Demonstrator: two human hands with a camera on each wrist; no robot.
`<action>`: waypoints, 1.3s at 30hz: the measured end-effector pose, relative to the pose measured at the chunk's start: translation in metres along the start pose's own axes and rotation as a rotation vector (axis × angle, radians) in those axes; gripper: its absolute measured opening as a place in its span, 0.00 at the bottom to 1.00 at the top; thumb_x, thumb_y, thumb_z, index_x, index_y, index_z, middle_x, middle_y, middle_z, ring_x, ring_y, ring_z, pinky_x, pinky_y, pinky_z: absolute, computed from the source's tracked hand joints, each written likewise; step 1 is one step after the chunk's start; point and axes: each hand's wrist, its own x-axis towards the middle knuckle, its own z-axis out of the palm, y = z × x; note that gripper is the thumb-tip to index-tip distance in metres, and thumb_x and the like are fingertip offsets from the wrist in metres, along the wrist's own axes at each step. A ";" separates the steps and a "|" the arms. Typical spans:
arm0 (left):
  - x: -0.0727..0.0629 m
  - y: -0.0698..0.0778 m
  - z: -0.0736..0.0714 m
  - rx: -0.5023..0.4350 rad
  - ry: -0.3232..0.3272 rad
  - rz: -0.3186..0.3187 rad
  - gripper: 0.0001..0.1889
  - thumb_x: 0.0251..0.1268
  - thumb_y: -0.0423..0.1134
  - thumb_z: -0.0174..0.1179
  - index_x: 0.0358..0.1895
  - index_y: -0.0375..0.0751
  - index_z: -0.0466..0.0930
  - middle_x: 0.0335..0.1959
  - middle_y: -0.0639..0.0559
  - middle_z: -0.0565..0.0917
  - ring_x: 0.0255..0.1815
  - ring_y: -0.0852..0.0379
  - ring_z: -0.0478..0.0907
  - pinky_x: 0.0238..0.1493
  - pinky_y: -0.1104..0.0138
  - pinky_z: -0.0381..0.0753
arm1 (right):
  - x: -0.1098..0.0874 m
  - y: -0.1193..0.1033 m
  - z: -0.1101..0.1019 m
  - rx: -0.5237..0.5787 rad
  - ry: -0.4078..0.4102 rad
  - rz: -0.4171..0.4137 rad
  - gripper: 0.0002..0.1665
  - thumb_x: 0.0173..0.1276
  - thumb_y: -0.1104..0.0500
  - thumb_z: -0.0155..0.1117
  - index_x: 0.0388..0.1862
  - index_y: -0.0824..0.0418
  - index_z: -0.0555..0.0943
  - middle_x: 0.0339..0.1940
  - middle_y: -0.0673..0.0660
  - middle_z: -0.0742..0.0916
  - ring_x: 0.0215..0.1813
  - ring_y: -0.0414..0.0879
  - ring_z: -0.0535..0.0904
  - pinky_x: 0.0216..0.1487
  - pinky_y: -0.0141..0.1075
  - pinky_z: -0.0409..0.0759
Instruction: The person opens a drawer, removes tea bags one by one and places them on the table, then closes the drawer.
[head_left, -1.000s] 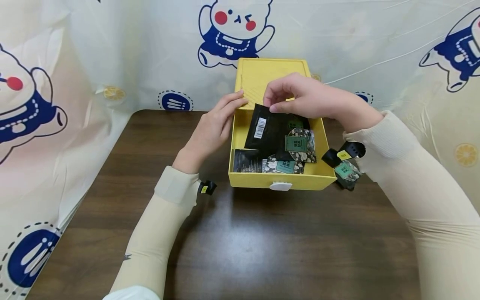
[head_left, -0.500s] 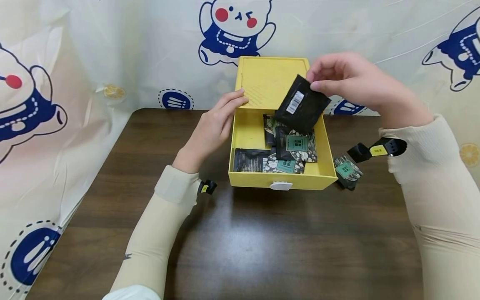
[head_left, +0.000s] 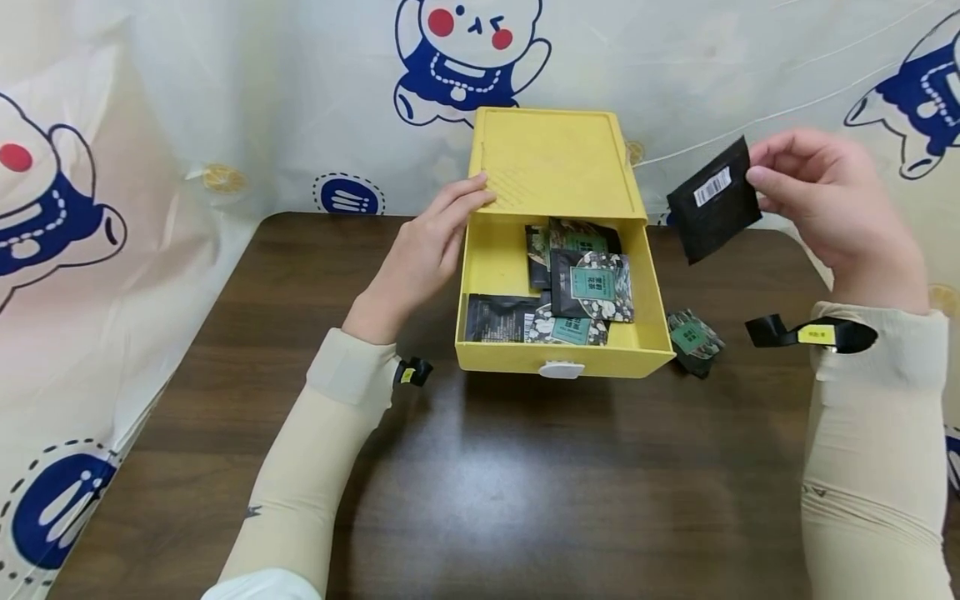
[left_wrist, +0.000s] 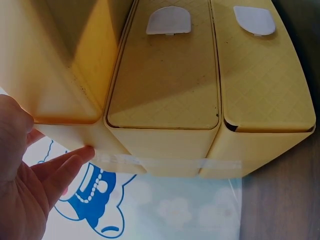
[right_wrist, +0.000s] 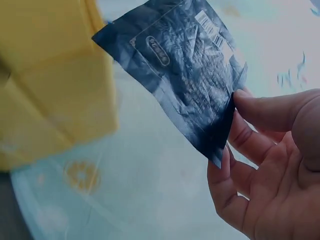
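Note:
My right hand [head_left: 832, 196] pinches a black tea sachet [head_left: 714, 202] by one edge, up in the air to the right of a yellow drawer cabinet [head_left: 555, 162]. The sachet's back, with a white barcode label, shows in the head and right wrist views. My left hand [head_left: 423, 254] rests against the cabinet's left side near its front, fingers nearly straight. The cabinet's top drawer [head_left: 486, 357] is pulled out. Several dark sachets [head_left: 592, 283] with green labels and floral print lie inside it, some overlapping.
Another sachet [head_left: 693, 342] with a green label lies on the brown table [head_left: 480, 483], right of the drawer. Below the pulled-out drawer, the left wrist view shows two closed drawers [left_wrist: 165, 75] with white tabs. A printed sheet [head_left: 300, 100] hangs behind.
My right hand has lifted the black sachet out of the drawer and carried it to the right, past the cabinet's side. My left hand has stayed at the cabinet.

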 end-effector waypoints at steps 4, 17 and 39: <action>-0.001 0.000 -0.003 0.006 0.006 -0.011 0.20 0.78 0.32 0.45 0.68 0.46 0.74 0.74 0.54 0.69 0.73 0.55 0.68 0.66 0.60 0.77 | -0.007 0.026 -0.020 -0.028 0.039 0.083 0.08 0.69 0.71 0.61 0.40 0.63 0.84 0.28 0.49 0.86 0.26 0.40 0.73 0.25 0.25 0.72; 0.001 0.000 -0.001 0.004 0.005 -0.008 0.20 0.78 0.31 0.47 0.68 0.46 0.74 0.74 0.54 0.69 0.74 0.56 0.67 0.69 0.62 0.74 | -0.044 0.126 -0.052 -0.734 -0.024 0.369 0.11 0.77 0.57 0.55 0.49 0.59 0.83 0.33 0.38 0.85 0.35 0.33 0.75 0.35 0.24 0.76; -0.001 0.000 0.002 -0.008 -0.002 -0.010 0.20 0.78 0.32 0.46 0.68 0.45 0.74 0.75 0.52 0.68 0.75 0.55 0.67 0.70 0.62 0.72 | -0.028 0.091 -0.034 -0.908 -0.163 0.275 0.17 0.77 0.61 0.54 0.54 0.74 0.79 0.33 0.46 0.88 0.32 0.30 0.77 0.34 0.26 0.77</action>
